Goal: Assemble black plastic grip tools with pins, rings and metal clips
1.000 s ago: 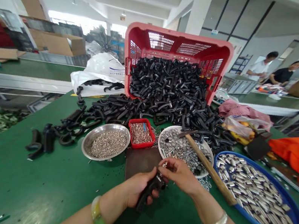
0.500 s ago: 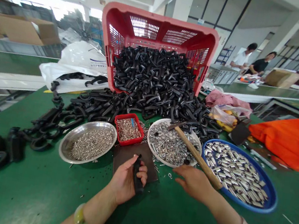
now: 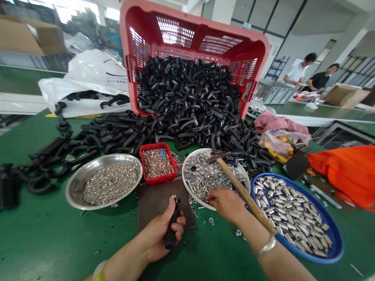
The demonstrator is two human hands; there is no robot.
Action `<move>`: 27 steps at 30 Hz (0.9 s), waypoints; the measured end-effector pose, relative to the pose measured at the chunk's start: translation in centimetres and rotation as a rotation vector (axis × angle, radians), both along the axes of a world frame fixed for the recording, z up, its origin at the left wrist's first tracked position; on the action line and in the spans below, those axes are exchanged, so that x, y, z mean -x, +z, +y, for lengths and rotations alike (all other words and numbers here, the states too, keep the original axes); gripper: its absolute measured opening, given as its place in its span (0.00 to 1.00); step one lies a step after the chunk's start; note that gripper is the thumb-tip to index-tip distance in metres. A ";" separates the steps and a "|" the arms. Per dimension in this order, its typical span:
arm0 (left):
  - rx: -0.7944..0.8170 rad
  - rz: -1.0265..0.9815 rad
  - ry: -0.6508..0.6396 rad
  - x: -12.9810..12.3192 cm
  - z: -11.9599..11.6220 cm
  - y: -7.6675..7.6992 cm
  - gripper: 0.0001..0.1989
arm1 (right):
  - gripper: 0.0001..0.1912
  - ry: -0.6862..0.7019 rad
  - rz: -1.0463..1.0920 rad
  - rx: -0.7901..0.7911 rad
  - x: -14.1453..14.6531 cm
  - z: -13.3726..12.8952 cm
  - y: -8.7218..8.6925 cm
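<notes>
My left hand [image 3: 158, 231] grips a black plastic part [image 3: 172, 226] upright on a dark square pad [image 3: 154, 207], with a small silver piece showing at its top. My right hand [image 3: 227, 204] reaches to the rim of a white plate [image 3: 199, 173] heaped with small silver rings. Its fingertips are at the rim, and I cannot tell if they hold anything. A wooden-handled hammer [image 3: 245, 193] lies across the plate, just beyond that hand. A blue plate [image 3: 293, 216] of silver tubes sits to the right.
A tipped red crate [image 3: 194, 31] spills a heap of black plastic parts [image 3: 187, 97] across the green workbench [image 3: 13, 236]. A steel bowl [image 3: 104, 184] and a red tray [image 3: 156, 164] hold small metal pieces. An orange bag [image 3: 358, 174] lies right; two people [image 3: 310, 72] work far off.
My right hand has left the black part and moved to the white plate's rim. The black part now stands upright in my left hand, on the pad. The view has swung slightly.
</notes>
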State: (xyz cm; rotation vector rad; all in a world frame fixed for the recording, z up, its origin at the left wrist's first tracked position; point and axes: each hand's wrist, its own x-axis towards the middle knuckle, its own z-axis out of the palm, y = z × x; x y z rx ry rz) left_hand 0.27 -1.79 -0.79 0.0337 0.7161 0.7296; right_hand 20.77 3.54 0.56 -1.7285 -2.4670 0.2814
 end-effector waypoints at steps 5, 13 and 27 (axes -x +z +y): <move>-0.061 0.074 -0.015 0.1 -0.1 -0.1 0.20 | 0.08 -0.034 0.032 -0.040 -0.2 0.3 0.0; -0.168 -0.011 -0.050 -0.5 -0.2 -1.0 0.20 | 0.07 0.100 0.411 -0.054 5.9 -2.9 3.0; -0.126 0.050 0.078 -0.4 -0.6 -0.7 0.18 | 0.12 0.145 0.099 -0.109 8.6 -4.5 3.3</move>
